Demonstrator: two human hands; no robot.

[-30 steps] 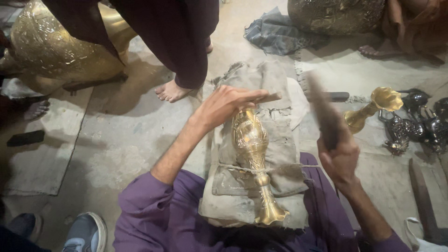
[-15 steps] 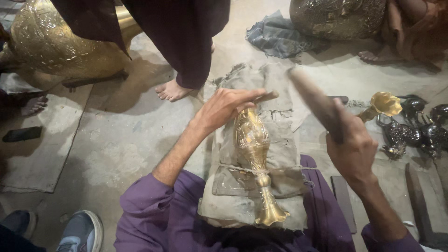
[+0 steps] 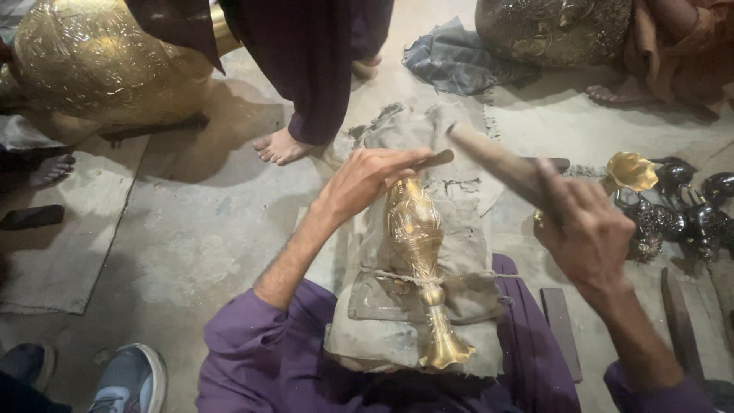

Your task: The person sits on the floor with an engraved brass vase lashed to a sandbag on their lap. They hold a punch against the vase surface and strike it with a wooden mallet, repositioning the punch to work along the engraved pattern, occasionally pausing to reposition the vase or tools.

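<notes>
Beside brass vase point(image 3: 415, 237): dark metal pieces point(image 3: 680, 210), bare foot point(image 3: 281, 147).

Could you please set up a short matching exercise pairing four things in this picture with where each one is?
Things:
1. left hand
2. right hand
3. brass vase
4. grey shoe

Places:
A. tied with string onto the padded cloth
B. bottom left corner, on the floor
C. gripping a raised wooden-handled tool
D. holding a thin tool against the vase's top

Pairs: 1-D, 2-C, 3-A, 4-B
</notes>
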